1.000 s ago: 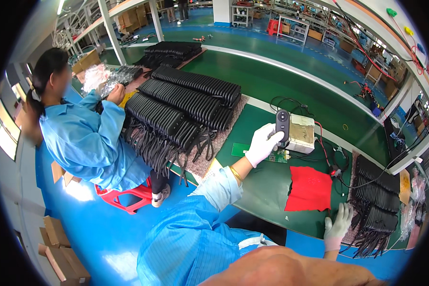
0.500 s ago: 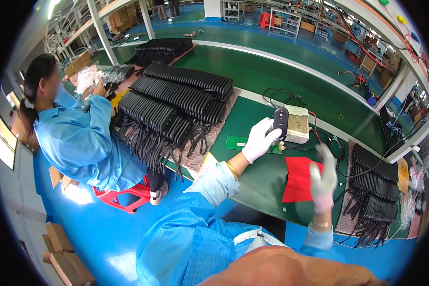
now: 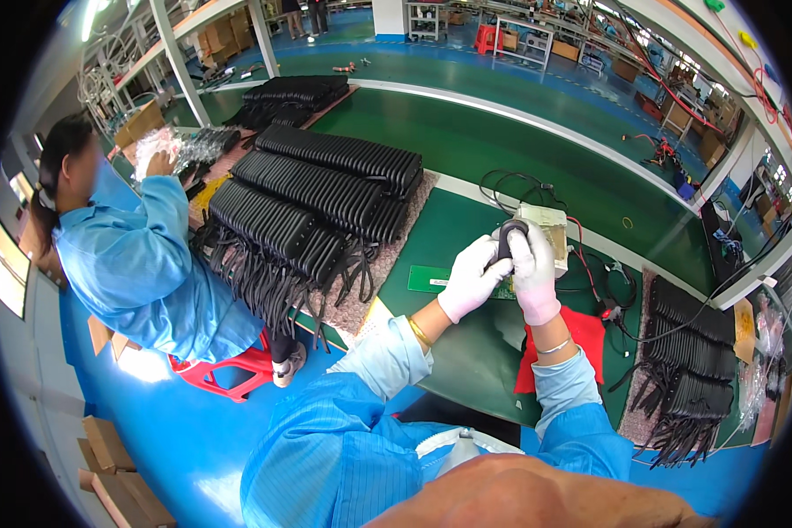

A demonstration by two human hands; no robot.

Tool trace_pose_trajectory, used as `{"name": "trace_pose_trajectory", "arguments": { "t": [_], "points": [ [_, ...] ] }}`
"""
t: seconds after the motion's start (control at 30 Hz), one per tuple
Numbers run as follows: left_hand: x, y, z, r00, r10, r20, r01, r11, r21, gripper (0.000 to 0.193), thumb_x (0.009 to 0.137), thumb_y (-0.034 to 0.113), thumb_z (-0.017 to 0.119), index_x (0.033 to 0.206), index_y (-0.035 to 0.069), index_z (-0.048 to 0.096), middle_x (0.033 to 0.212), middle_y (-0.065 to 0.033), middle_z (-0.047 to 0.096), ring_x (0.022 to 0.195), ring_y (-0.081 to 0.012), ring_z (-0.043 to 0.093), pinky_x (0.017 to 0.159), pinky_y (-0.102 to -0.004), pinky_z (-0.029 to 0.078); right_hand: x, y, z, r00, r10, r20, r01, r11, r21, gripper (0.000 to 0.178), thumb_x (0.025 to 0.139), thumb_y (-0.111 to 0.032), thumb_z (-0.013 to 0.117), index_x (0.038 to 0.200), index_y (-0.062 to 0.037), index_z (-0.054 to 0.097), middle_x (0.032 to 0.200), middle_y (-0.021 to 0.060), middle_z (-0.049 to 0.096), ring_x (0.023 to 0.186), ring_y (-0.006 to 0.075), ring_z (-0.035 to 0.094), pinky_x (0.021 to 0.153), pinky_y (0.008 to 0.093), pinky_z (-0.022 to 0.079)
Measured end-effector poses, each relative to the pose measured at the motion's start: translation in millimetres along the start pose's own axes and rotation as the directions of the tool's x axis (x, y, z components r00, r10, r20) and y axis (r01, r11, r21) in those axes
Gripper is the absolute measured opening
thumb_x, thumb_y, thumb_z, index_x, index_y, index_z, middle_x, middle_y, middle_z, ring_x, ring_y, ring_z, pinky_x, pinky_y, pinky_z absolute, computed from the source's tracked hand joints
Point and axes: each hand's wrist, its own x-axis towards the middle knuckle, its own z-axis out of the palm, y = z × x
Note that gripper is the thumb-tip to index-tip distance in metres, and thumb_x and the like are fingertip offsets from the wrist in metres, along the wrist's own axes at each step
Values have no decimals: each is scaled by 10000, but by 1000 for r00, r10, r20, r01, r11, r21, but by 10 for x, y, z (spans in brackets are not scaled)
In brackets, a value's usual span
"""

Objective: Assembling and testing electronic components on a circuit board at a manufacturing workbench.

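White-gloved, the left hand [image 3: 471,282] and the right hand [image 3: 535,275] meet around one small black device [image 3: 505,239]. The left fingers appear to pinch it from the left side; the right fingers are bent over its right side and upper part. Much of it is covered, so I cannot tell how hard each hand presses.

The device is above the table [image 3: 453,356], on the near side of a pale box [image 3: 552,231]; whether it touches this box, I cannot tell. I judge that the step in hand is a two-handed handling of the device. The next move would call for a steady hold by the left hand, while the right fingers work with care.

Just left of the hands lies a green board [image 3: 427,279]. Below the right hand, a red cloth [image 3: 590,339] is partly hidden by the forearm. To the right are a cable [image 3: 629,286] and black bundles [image 3: 691,352]. Farther left lie larger black stacks [image 3: 326,180], and beside them sits a co-worker [image 3: 128,251].
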Motion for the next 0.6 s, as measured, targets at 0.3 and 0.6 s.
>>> {"name": "trace_pose_trajectory", "arguments": {
  "t": [0.3, 0.6],
  "points": [
    [-29, 20, 28, 1000, -3, 18, 2, 999, 38, 197, 832, 208, 647, 850, 19, 595, 820, -79, 527, 678, -216, 471, 640, -315, 410, -60, 12, 12, 999, -16, -49, 16, 1000, 0, 210, 938, -155, 457, 1046, -14, 569, 930, 98, 628, 821, 195, 562, 787, 293, 458],
    [-62, -63, 83, 997, 60, -42, -56, 995, 80, 233, 848, 229, 643, 911, 7, 613, 871, -96, 567, 705, -233, 498, 664, -328, 430, -83, 26, 23, 997, -58, -41, 56, 997, -44, 221, 950, -168, 450, 1064, -16, 563, 950, 103, 622, 830, 203, 567, 794, 301, 459]
  ]
}}
